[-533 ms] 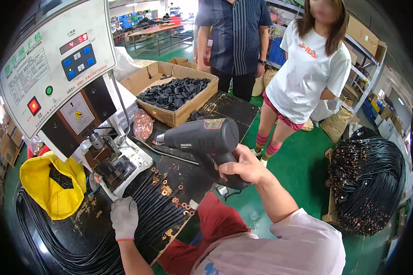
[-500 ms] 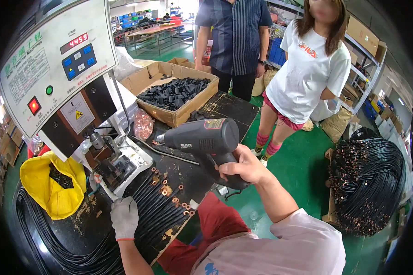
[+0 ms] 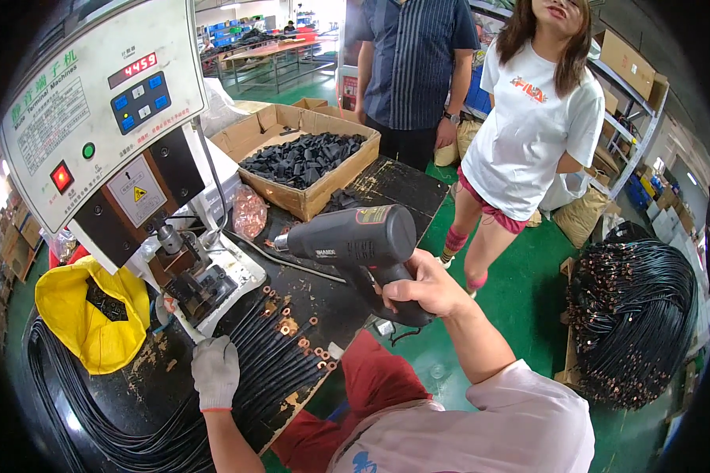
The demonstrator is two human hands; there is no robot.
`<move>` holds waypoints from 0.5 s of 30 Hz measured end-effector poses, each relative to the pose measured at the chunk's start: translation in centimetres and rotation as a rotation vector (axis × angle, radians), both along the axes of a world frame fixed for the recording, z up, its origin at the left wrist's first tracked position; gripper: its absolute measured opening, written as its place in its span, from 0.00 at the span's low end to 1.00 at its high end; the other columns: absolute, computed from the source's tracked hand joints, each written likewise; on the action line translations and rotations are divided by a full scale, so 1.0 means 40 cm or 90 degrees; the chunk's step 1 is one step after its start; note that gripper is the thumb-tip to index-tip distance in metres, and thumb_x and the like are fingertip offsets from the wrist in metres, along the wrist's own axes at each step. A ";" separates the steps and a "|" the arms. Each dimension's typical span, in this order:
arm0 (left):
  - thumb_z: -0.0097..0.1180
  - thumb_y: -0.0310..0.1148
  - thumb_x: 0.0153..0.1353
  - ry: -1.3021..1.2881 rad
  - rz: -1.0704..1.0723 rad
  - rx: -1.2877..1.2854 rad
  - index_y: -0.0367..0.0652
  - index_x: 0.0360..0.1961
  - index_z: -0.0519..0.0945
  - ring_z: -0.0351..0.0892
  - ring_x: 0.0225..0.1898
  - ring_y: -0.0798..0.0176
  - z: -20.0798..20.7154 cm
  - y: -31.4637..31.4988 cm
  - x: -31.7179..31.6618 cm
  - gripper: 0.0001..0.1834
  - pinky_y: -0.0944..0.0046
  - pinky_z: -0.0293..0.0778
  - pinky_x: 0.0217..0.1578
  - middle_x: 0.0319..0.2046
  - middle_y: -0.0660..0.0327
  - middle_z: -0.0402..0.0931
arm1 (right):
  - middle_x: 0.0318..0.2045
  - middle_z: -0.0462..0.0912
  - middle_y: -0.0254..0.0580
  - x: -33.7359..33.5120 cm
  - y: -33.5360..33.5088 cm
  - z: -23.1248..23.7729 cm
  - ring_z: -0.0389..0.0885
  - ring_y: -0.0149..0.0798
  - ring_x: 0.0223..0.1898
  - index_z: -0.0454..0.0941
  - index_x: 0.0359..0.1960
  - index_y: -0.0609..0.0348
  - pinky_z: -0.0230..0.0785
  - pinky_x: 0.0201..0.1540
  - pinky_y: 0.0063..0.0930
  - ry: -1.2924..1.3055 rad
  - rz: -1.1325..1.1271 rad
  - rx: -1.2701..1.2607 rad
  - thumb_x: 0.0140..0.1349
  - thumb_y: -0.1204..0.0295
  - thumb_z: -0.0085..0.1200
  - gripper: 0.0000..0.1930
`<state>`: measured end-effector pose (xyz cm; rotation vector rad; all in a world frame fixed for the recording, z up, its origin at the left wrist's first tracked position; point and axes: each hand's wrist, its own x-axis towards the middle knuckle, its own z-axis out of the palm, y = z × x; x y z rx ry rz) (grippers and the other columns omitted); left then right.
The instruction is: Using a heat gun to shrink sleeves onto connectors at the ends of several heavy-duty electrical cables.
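My right hand (image 3: 430,290) is closed round the handle of a black heat gun (image 3: 351,236), held up over the table's near edge. Its metal nozzle points left, and it covers part of the tabletop beyond. Several black cables with copper ring terminals (image 3: 304,343) lie side by side on the table, below the nozzle. At their left, by the foot of the terminal crimping machine (image 3: 201,292), rests my left hand (image 3: 215,373) in a pale knitted glove. Its fingers bend down out of sight, so what they grip, if anything, is hidden.
A cardboard box (image 3: 323,185) of black plastic pieces stands at the table's back, a bag of copper parts (image 3: 248,213) beside it. A yellow bag (image 3: 95,315) sits left. Two people (image 3: 418,71) stand beyond the table. Bundled cables (image 3: 635,315) are stacked at right.
The view has shifted slightly. Both of my hands and the heat gun keep nearly the same place. The person in the white shirt has shifted a little.
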<state>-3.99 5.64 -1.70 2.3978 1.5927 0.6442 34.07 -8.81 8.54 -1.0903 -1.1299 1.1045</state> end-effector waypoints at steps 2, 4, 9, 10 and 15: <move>0.57 0.36 0.64 0.000 -0.001 0.008 0.42 0.45 0.87 0.80 0.50 0.41 -0.011 0.004 -0.005 0.14 0.46 0.75 0.55 0.44 0.49 0.85 | 0.37 0.82 0.33 -0.003 -0.001 0.001 0.81 0.29 0.33 0.77 0.56 0.61 0.77 0.39 0.28 0.009 0.001 0.008 0.57 0.73 0.68 0.24; 0.57 0.36 0.64 0.001 -0.003 0.015 0.42 0.45 0.87 0.80 0.50 0.42 -0.011 0.005 -0.004 0.14 0.46 0.75 0.55 0.44 0.49 0.85 | 0.37 0.82 0.34 -0.006 -0.004 0.005 0.81 0.29 0.33 0.77 0.56 0.61 0.77 0.39 0.28 0.019 0.000 0.003 0.57 0.73 0.68 0.24; 0.58 0.37 0.64 0.016 0.008 0.004 0.41 0.45 0.88 0.80 0.50 0.42 -0.013 0.002 -0.005 0.15 0.47 0.75 0.55 0.45 0.49 0.85 | 0.37 0.83 0.35 0.001 -0.011 -0.003 0.82 0.30 0.33 0.77 0.55 0.61 0.77 0.39 0.29 0.020 0.006 0.010 0.58 0.73 0.68 0.23; 0.58 0.37 0.64 0.016 0.008 0.004 0.41 0.45 0.88 0.80 0.50 0.42 -0.018 0.003 -0.006 0.15 0.47 0.75 0.55 0.45 0.49 0.85 | 0.37 0.84 0.36 0.002 -0.012 -0.005 0.82 0.30 0.33 0.77 0.55 0.61 0.77 0.39 0.29 0.026 0.011 0.014 0.58 0.73 0.68 0.23; 0.58 0.37 0.64 0.031 0.007 0.022 0.42 0.43 0.87 0.80 0.48 0.41 -0.012 -0.001 -0.007 0.13 0.45 0.75 0.53 0.42 0.48 0.84 | 0.36 0.85 0.38 0.016 -0.012 -0.005 0.84 0.32 0.32 0.77 0.53 0.62 0.78 0.37 0.30 0.053 -0.006 -0.003 0.56 0.72 0.68 0.22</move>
